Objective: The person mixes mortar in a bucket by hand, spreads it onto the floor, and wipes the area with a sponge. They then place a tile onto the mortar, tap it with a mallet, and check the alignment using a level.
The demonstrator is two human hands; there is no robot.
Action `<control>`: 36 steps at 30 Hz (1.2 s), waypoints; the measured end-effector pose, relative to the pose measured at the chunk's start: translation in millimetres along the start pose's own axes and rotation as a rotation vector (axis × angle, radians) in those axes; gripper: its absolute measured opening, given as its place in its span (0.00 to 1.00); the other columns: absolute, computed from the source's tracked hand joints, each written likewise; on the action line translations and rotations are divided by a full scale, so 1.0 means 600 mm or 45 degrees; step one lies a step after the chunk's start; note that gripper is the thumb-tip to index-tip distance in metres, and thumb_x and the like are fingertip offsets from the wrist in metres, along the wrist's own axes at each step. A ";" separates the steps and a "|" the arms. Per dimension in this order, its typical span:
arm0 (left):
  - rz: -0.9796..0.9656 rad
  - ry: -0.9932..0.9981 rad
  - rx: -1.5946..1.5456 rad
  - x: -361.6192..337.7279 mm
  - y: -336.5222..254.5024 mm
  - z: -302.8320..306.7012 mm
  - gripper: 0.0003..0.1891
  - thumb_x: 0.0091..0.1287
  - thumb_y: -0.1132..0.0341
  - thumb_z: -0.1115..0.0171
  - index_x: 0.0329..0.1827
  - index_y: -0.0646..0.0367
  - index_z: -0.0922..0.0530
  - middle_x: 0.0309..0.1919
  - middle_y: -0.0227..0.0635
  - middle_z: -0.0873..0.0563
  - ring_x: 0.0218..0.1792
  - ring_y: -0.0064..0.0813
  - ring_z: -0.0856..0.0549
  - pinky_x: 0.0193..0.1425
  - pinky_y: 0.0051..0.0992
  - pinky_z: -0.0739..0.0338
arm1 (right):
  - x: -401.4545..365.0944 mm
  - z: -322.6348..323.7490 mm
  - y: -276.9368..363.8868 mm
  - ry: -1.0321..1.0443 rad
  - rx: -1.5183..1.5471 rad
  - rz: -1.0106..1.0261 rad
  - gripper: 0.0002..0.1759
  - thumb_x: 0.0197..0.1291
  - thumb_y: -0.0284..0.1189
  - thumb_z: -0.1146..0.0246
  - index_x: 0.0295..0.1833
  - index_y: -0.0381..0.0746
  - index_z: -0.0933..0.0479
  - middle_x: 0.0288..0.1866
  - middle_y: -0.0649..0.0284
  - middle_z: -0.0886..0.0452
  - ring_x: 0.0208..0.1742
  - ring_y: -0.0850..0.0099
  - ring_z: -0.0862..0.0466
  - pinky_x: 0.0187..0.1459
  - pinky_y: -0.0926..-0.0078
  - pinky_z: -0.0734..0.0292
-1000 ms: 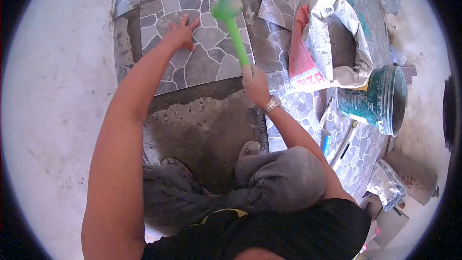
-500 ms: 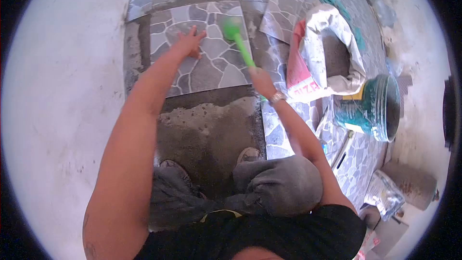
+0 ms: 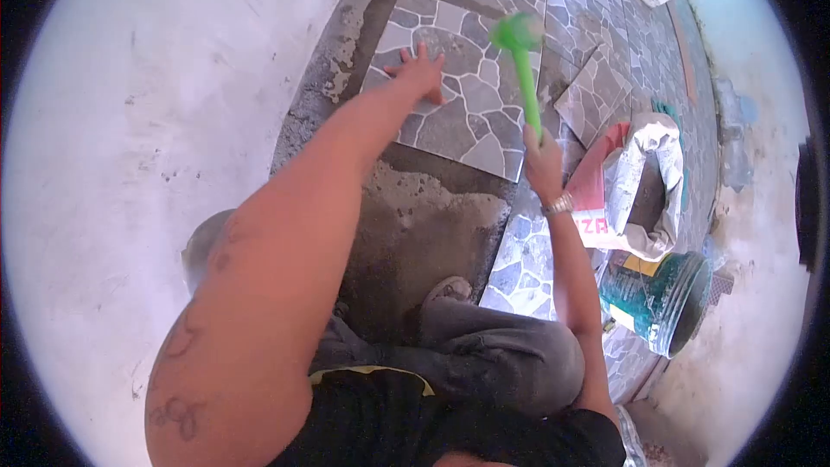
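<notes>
A grey, stone-patterned floor tile (image 3: 484, 134) lies on the floor in front of me, wet mortar (image 3: 424, 216) showing along its near and left sides. On its left part rests my left hand (image 3: 418, 74), fingers spread and nothing held. My right hand (image 3: 543, 163) is closed round the green handle of a mallet (image 3: 526, 86). The mallet's head, smeared by motion, overlaps the tile's far right corner in this view.
To the right stand an open sack (image 3: 596, 182) with grey powder and a green bucket (image 3: 653, 294) tipped on its side. A loose tile (image 3: 595, 95) lies askew beyond the sack. A white wall (image 3: 156, 121) runs along my left.
My view has turned, so the tile and sack appear further right and lower. The mallet has shifted from over the tile's upper middle toward its far right corner. My left hand stays spread on the tile.
</notes>
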State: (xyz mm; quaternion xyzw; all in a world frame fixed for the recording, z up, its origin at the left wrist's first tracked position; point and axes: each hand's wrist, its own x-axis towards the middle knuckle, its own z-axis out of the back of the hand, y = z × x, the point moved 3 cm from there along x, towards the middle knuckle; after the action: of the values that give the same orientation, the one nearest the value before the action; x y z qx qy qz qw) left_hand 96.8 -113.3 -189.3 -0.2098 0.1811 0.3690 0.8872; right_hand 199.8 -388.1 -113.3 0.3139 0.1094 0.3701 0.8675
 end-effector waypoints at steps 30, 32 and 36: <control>-0.336 0.113 0.597 0.042 0.054 0.023 0.54 0.47 0.61 0.18 0.77 0.23 0.42 0.82 0.28 0.51 0.77 0.55 0.41 0.66 0.78 0.44 | -0.169 -0.101 0.040 0.426 0.267 -0.224 0.29 0.70 0.52 0.48 0.40 0.34 0.25 0.29 0.41 0.21 0.35 0.44 0.19 0.38 0.51 0.28; -0.422 0.100 0.585 0.103 0.065 -0.002 0.52 0.50 0.54 0.21 0.78 0.27 0.44 0.81 0.37 0.50 0.76 0.56 0.40 0.68 0.73 0.42 | -0.180 -0.074 0.060 0.327 0.374 -0.206 0.28 0.70 0.52 0.48 0.40 0.33 0.25 0.29 0.40 0.22 0.36 0.43 0.19 0.37 0.50 0.29; -0.581 -0.002 0.479 0.190 0.074 -0.046 0.51 0.54 0.43 0.27 0.80 0.33 0.47 0.80 0.51 0.50 0.74 0.58 0.36 0.70 0.67 0.39 | -0.201 -0.046 0.075 0.158 0.477 -0.183 0.26 0.72 0.47 0.48 0.38 0.31 0.26 0.23 0.51 0.26 0.28 0.65 0.21 0.34 0.60 0.29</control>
State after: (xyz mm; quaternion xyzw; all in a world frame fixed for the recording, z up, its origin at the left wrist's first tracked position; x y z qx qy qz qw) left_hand 135.1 -32.7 -277.9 -0.0766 0.1938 0.1199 0.9707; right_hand 78.0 -437.2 -111.6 0.4377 0.2516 0.2992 0.8097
